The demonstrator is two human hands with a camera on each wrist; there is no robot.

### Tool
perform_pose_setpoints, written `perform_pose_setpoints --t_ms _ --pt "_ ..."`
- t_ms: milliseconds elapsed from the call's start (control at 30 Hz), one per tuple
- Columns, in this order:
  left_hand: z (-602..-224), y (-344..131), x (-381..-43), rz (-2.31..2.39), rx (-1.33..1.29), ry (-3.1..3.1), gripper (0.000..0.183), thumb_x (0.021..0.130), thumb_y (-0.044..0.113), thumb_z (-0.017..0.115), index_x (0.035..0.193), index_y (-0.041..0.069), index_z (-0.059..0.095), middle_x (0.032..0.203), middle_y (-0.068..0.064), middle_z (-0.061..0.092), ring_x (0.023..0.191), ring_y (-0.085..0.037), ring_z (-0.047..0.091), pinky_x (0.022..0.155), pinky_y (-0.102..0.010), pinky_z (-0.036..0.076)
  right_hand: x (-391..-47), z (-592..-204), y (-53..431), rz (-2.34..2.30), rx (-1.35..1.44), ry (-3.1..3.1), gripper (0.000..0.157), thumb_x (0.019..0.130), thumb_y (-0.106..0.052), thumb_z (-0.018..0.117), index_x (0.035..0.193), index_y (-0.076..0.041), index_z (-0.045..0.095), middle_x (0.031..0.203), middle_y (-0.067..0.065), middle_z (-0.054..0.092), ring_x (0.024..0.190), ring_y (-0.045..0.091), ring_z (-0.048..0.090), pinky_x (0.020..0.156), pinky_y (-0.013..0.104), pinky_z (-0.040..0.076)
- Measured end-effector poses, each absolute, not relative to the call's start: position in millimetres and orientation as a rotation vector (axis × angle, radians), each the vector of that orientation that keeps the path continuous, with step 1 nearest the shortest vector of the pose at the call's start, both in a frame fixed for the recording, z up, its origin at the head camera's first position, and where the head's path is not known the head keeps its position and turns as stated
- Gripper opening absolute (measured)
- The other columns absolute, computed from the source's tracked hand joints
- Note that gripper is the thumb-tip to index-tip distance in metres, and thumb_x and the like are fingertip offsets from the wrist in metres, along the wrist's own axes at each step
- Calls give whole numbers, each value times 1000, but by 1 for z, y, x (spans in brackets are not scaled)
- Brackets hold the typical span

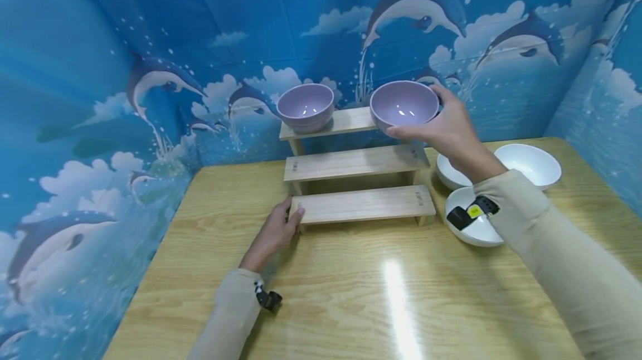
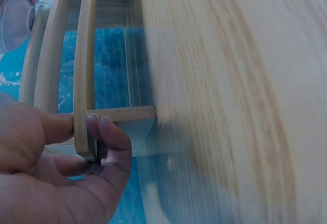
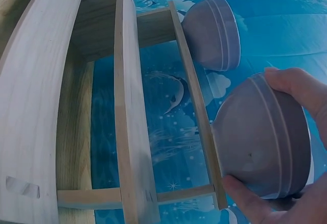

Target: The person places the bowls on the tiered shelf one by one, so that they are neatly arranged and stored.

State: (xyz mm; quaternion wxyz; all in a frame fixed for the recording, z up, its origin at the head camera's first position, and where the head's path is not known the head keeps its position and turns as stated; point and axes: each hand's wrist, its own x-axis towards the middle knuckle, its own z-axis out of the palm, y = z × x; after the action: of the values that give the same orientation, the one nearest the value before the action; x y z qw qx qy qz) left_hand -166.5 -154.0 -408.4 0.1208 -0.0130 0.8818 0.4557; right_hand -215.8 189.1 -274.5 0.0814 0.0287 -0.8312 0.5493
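Note:
In the head view a three-step wooden rack stands on the table. My right hand grips a purple bowl by its right side, thumb low on the near wall and fingers around the far side. In the right wrist view the base of that bowl is right at the top step's right end. A second purple bowl sits upright on the top step's left end. My left hand pinches the left end of the lowest step; the left wrist view shows the thumb and fingertips around its board.
White bowls stand on the table right of the rack: one near bowl partly under my right sleeve, one farther right, and one behind my wrist. A blue dolphin-print backdrop rises behind the wooden table.

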Motion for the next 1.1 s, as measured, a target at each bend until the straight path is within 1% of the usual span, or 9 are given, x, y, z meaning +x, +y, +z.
perform_pose_setpoints --t_ms 100,300,433,500,633,767,867,933,1100 --pt "-408 -153 -167 1332 -56 2565 65 110 34 45 163 8 17 157 -21 32 116 -29 55 98 -48 48 -219 -274 187 1652 86 -2476 108 71 -38 94 158 -18 32 151 12 42 132 31 44 100 51 48" --pt "-408 -154 -166 1314 -65 2570 67 109 36 45 162 7 16 161 -22 26 135 -35 45 109 -53 41 -224 -273 184 1661 102 -2461 106 72 -37 94 157 -18 33 150 11 42 133 30 44 101 51 47" --pt "-408 -155 -166 1321 -60 2566 67 109 36 45 162 6 16 162 -22 24 140 -38 40 112 -54 37 -228 -274 182 1660 118 -2451 102 73 -37 93 155 -17 36 148 10 45 132 29 46 101 50 46" --pt "-408 -155 -166 1329 -59 2565 67 110 35 46 162 6 16 162 -22 24 140 -38 40 112 -54 37 -230 -274 182 1656 119 -2448 102 72 -37 93 154 -16 37 147 10 46 131 28 46 102 50 46" --pt "-408 -155 -166 1329 -71 2570 66 110 34 46 162 8 17 160 -22 28 134 -35 46 109 -52 41 -234 -275 180 1660 116 -2443 103 73 -38 93 155 -16 35 148 10 44 131 28 46 102 49 45" --pt "-409 -155 -166 1346 -35 2565 63 110 33 45 163 9 18 147 -19 44 109 -28 59 91 -45 52 -237 -276 178 1667 104 -2439 106 73 -40 92 156 -16 32 150 10 42 132 28 45 103 48 45" --pt "-410 -155 -166 1358 -6 2560 62 110 32 44 163 9 19 136 -17 50 92 -24 60 79 -41 52 -239 -277 178 1657 91 -2437 106 73 -42 92 155 -15 32 149 10 42 131 27 46 103 47 46" --pt "-409 -155 -166 1357 -13 2559 63 110 33 44 163 10 19 136 -16 50 92 -23 60 80 -40 52 -241 -277 177 1648 81 -2439 106 72 -43 92 155 -14 32 149 10 42 131 27 46 103 47 46" --pt "-408 -154 -166 1337 -23 2572 64 110 33 45 162 8 18 152 -20 39 111 -26 57 93 -46 49 -245 -276 175 1634 34 -2462 116 72 -47 91 160 -14 23 154 10 37 136 27 43 107 45 44"
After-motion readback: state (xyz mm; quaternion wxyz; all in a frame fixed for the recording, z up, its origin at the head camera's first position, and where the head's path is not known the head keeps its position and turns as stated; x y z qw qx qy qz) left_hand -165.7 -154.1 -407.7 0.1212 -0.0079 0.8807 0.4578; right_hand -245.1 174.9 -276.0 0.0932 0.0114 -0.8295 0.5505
